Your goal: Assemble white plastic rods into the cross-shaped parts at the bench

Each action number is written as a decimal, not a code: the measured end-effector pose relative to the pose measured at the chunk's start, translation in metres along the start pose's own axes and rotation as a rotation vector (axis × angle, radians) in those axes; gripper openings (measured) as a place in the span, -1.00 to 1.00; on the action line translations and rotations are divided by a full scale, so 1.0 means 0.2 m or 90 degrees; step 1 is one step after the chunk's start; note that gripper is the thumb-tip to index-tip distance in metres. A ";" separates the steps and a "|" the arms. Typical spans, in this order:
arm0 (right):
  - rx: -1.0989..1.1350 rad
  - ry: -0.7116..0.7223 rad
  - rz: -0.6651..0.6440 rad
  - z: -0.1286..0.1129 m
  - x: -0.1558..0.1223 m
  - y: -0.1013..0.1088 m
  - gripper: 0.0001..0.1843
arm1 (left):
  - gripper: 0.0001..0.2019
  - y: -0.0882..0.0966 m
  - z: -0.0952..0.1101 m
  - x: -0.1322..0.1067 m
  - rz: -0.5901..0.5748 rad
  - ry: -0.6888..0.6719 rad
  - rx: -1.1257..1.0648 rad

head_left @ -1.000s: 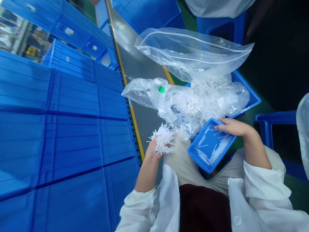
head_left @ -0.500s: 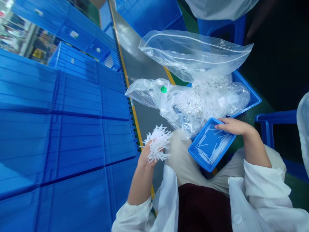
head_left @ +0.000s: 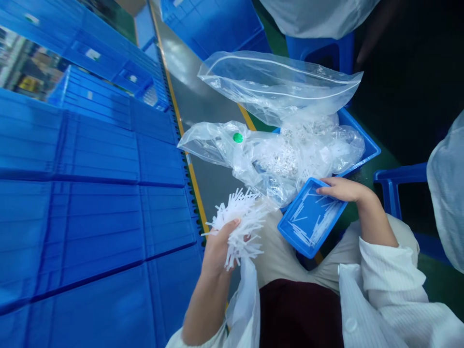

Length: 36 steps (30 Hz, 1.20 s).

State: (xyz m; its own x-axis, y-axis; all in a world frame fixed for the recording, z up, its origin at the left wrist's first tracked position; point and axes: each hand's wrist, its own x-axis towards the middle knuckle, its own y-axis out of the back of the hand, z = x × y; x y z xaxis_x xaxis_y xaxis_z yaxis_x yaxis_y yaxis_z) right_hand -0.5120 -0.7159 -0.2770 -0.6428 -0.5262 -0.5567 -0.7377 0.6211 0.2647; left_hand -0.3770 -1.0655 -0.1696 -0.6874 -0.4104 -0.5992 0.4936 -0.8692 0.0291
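**Bundle of white sticks in hand beside the small tray**

At lower centre, the left hand [head_left: 217,244] is clutching a bristling bundle of thin white plastic sticks [head_left: 241,220], fingers curled around it. Right of centre, the right hand [head_left: 340,189] is resting its fingers on the rim of a small blue plastic tray [head_left: 308,217] holding loose sticks, just below clear plastic bags [head_left: 282,121].

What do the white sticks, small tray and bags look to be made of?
White sticks in the left hand: probably plastic, matte translucent white, thin and straight. Small tray under the right hand: moulded plastic, smooth blue, rimmed. Bags: clear plastic film, creased and shiny.
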 end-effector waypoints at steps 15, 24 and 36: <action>0.000 -0.016 0.005 -0.02 -0.03 -0.01 -0.39 | -0.29 -0.47 -0.10 -0.19 -0.106 -0.055 0.097; 0.012 -0.007 -0.001 -0.01 -0.05 -0.01 -0.46 | -0.50 -0.61 -0.14 -0.19 -0.237 -0.068 0.181; 0.058 -0.013 0.011 -0.02 -0.09 -0.01 -0.28 | -0.54 -0.58 -0.24 -0.11 -0.320 -0.255 0.409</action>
State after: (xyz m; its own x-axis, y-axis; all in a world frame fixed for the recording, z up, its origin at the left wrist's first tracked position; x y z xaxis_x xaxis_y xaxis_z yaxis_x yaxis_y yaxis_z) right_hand -0.5004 -0.7103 -0.2635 -0.6505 -0.5037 -0.5684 -0.7041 0.6806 0.2026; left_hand -0.3929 -0.9431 -0.1988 -0.9348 0.0973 -0.3417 -0.2233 -0.9090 0.3520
